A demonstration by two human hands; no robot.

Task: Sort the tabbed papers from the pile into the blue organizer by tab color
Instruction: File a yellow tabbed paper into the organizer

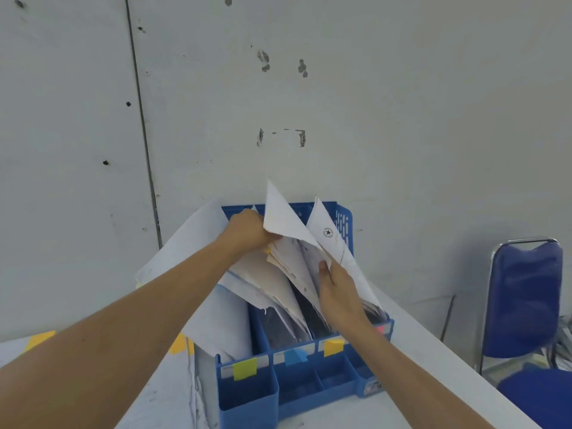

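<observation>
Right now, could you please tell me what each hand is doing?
Left hand: gripping a white sheet.
Right hand: holding the star-stamped sheet in the blue organizer.

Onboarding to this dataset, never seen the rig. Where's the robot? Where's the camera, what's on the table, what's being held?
No robot here: a person works bare-handed. The one picture comes from a wide-angle camera worn on their head, looking forward and down. On the white table stands a blue organizer with upright slots, its front marked with coloured tabs. The left hand grips papers standing in the slots; the right hand pinches other sheets there. A blue chair stands to the right.
</observation>
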